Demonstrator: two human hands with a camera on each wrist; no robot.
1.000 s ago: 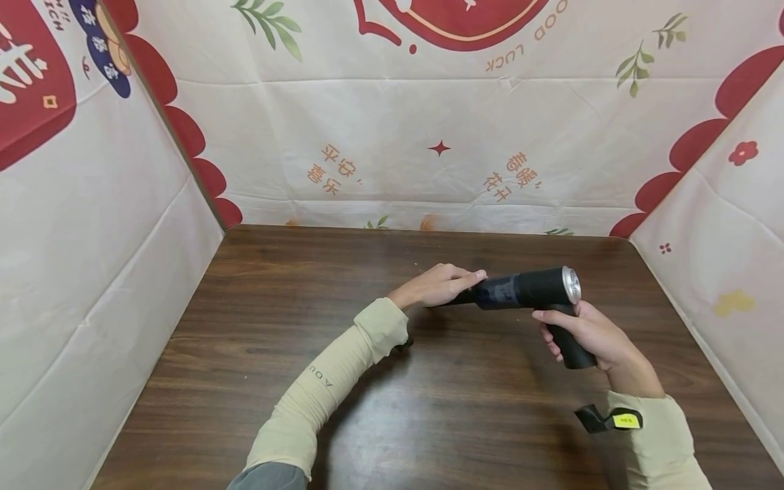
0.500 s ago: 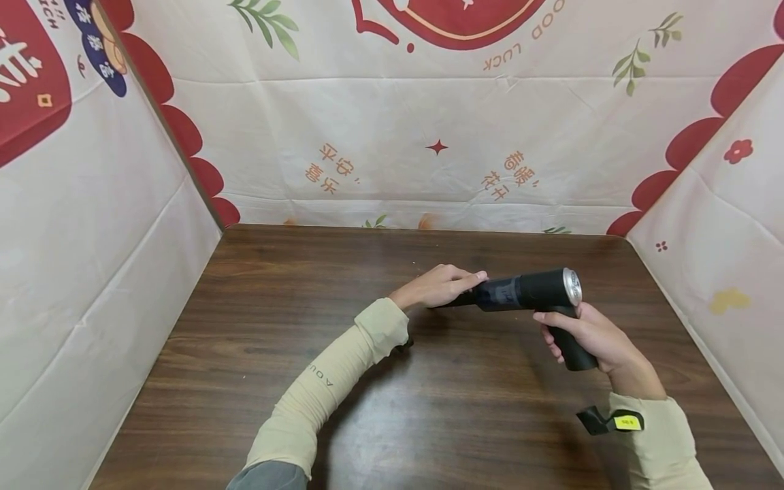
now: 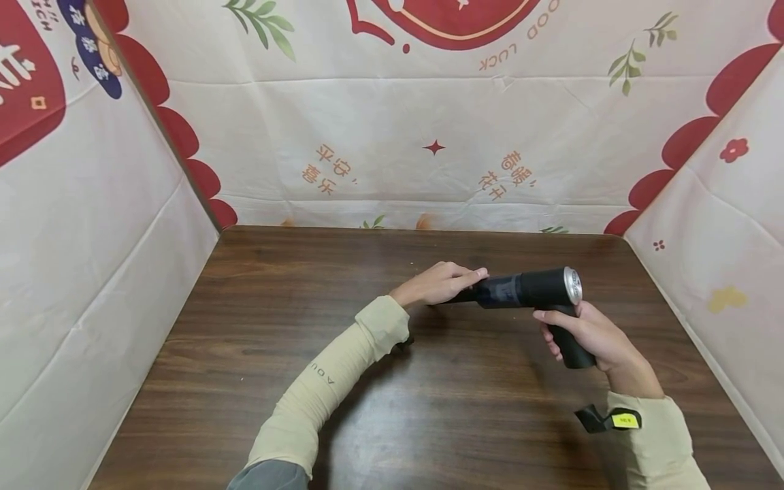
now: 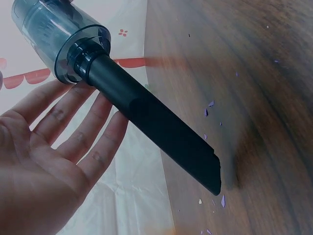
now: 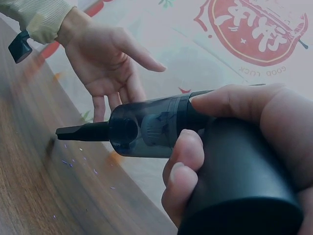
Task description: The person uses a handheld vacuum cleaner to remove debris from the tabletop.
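My right hand (image 3: 597, 333) grips the handle of a black handheld vacuum cleaner (image 3: 542, 288), with fingers curled round it. The vacuum lies sideways in the air, its silver end to the right. A clear dust cup (image 4: 54, 34) leads to a long flat black nozzle (image 4: 151, 117), whose slanted tip points down close over the table. Beside the nozzle is my left hand (image 3: 437, 284), its fingers nearly straight. In the left wrist view those fingertips lie against the base of the nozzle and the dust cup, palm uncurled. Small purple scraps (image 4: 206, 112) are scattered near the tip.
The brown wood-grain table (image 3: 275, 286) is enclosed on three sides by white printed cloth (image 3: 257, 136). More scraps (image 5: 71, 165) dot the table in the right wrist view. A black strap with a yellow label (image 3: 625, 420) is on the right sleeve.
The background has drifted slightly left in the head view. Both hands and the vacuum cleaner keep nearly the same place and pose.
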